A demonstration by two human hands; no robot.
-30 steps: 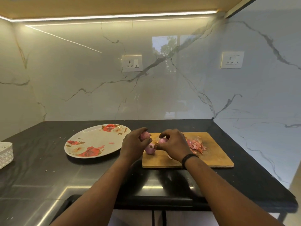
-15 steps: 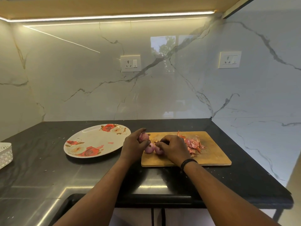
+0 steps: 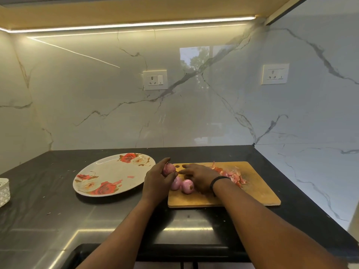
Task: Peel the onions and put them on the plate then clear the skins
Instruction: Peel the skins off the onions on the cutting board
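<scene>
Head view. A wooden cutting board [image 3: 258,193] is seen lying right of frame centre on a dark countertop [image 3: 48,214]. A small red onion [image 3: 168,169] is gripped in the left hand [image 3: 158,181], thumb and fingers curled round it, held above the board's left edge. The right hand [image 3: 200,176] is laid over the board with fingers stretched out flat toward the left; nothing is seen held in it, and a black band [image 3: 218,181] is worn at the wrist. Two peeled pink onions [image 3: 182,185] are noted on the board just below and between the hands, touching each other. A heap of reddish onion skins [image 3: 233,176] is spread on the board just right of the right hand. A white plate with red rose print [image 3: 108,171] is set left of the board, near it but apart, with a small skin scrap on it. A white perforated basket [image 3: 3,191] is cut off at the far left edge. Two wall sockets [image 3: 155,80] are mounted on the marble backsplash in the upper half.
</scene>
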